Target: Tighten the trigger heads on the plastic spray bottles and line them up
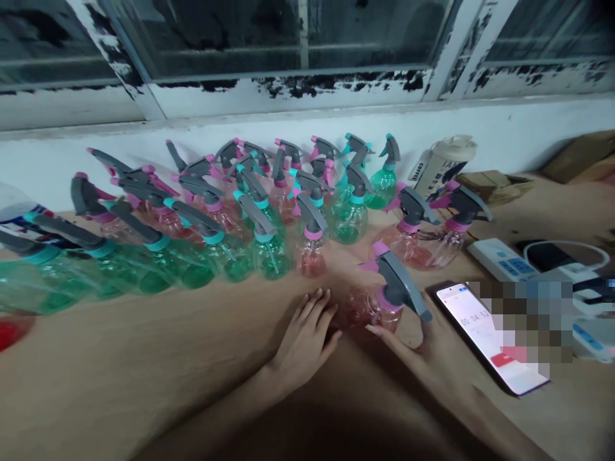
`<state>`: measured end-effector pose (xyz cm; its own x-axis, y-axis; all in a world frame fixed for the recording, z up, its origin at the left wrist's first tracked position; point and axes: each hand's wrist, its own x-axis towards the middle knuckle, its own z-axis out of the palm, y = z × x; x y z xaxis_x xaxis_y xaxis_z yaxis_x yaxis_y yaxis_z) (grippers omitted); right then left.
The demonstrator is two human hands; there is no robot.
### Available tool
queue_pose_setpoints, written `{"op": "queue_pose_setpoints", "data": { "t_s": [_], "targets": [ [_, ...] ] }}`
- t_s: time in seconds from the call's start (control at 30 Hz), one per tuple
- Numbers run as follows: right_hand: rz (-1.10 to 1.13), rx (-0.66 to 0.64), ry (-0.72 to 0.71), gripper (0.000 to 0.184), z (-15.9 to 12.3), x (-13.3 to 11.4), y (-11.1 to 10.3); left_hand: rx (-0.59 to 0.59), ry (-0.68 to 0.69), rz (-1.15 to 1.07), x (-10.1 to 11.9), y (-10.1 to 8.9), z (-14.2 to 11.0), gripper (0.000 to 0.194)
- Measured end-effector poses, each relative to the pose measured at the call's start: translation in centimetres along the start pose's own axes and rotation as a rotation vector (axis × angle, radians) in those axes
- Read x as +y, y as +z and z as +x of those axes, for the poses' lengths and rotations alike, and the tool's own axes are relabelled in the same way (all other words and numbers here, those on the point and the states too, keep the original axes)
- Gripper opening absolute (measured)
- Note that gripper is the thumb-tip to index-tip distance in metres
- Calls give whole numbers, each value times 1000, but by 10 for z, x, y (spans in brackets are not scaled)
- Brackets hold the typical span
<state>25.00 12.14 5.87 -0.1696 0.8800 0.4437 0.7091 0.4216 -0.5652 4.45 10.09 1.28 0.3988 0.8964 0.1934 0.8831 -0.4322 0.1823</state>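
Observation:
A pink spray bottle with a grey and pink trigger head stands on the wooden table in front of me. My right hand grips its lower right side, the thumb in front and the other fingers mostly hidden behind it. To the left of that bottle, my left hand rests on the tabletop with fingers stretched out, holding nothing. Just beyond it are a smaller-looking pink spray bottle and a green spray bottle, both upright.
Several more green and pink spray bottles fill the table's back left, up to the wall. Two pink bottles stand at right. A phone showing a timer lies beside a power strip. Behind are a coffee cup and cardboard.

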Motion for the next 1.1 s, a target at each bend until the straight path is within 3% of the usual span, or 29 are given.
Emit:
{"op": "queue_pose_setpoints", "data": {
  "t_s": [0.43,0.67,0.8,1.1],
  "targets": [
    [14,-49,47,53,13,20,8,-11,-25,-46,-1,-1,0,38],
    [63,-71,-15,47,32,27,14,-13,-3,-29,-3,0,0,37],
    [-16,-107,-40,48,42,30,17,-25,-3,-20,-3,-1,-1,38],
    [-191,-49,-210,53,70,29,23,20,12,-18,-5,0,-3,37]
  ]
}}
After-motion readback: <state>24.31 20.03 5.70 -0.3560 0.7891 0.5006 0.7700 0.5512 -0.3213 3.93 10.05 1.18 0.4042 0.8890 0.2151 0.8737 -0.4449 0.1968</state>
